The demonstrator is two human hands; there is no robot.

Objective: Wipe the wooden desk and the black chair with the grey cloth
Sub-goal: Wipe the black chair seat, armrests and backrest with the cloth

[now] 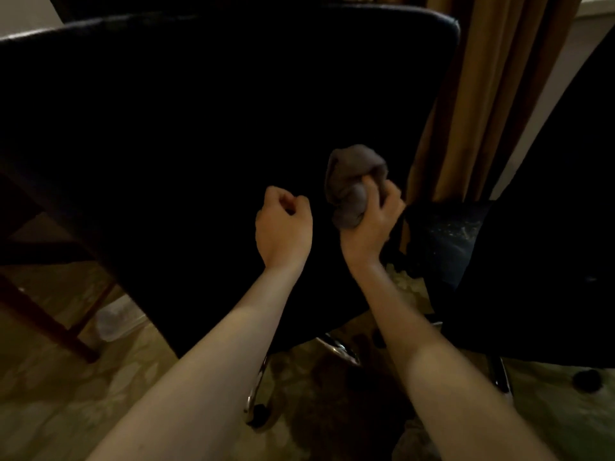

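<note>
Now, cloth (352, 184): grey, bunched into a wad, held up in front of the chair back near its right edge; whether it touches the chair cannot be told.
Right hand (372, 224): fingers curled round the lower part of the cloth, clutching it; most of the wad sticks out above the fist.
Left hand (283, 221): just left of the right hand and apart from it, raised before the chair back, fingers clenched into a fist with nothing in it.
Chair (199, 128): black and very dark; its broad back fills most of the view, rounded at the top right corner.
Chair base (339, 351): chrome legs show below the back, between the forearms.
Caster (258, 415): black, at the end of one chrome leg, on the carpet.
Wooden legs (43, 324): dark, at the left, standing on the carpet beside the chair.
Curtain (482, 94): brown-gold folds hanging behind the chair's right side.
Carpet (66, 394): pale, patterned.
Pale object (113, 322): on the carpet by the wooden legs, too blurred to identify.
Dark mass (549, 227): fills the right edge; what it is cannot be told.
</note>
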